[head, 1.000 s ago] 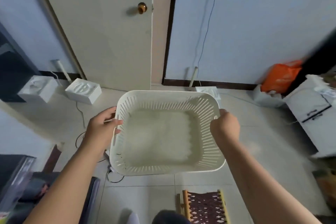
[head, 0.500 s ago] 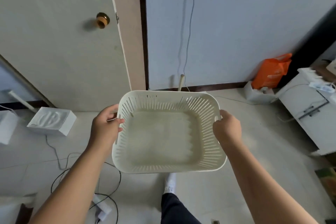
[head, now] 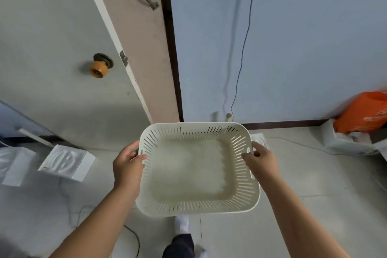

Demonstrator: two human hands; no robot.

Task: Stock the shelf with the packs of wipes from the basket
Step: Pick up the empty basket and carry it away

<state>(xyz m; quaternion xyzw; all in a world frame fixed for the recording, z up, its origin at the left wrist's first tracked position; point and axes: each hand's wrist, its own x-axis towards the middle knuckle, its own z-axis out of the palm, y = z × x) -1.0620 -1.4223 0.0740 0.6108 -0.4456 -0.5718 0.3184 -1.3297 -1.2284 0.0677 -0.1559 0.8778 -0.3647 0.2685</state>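
Observation:
A cream slotted plastic basket [head: 196, 205] is held level in front of me above the floor, and nothing lies inside it. My left hand [head: 127, 165] grips its left rim, thumb over the edge. My right hand [head: 260, 160] grips the right rim at the handle slot. No packs of wipes and no shelf are in view.
A door [head: 62, 37] with an orange knob [head: 98, 69] stands ahead on the left, a blue wall with a hanging cable on the right. White foam blocks [head: 67, 162] lie on the floor at left. An orange bag [head: 364, 113] sits at right. My foot [head: 182, 224] shows below the basket.
The view has swung right and closer to the door and wall. Both hands still hold the basket; the right hand's fingers now show hooked over the rim.

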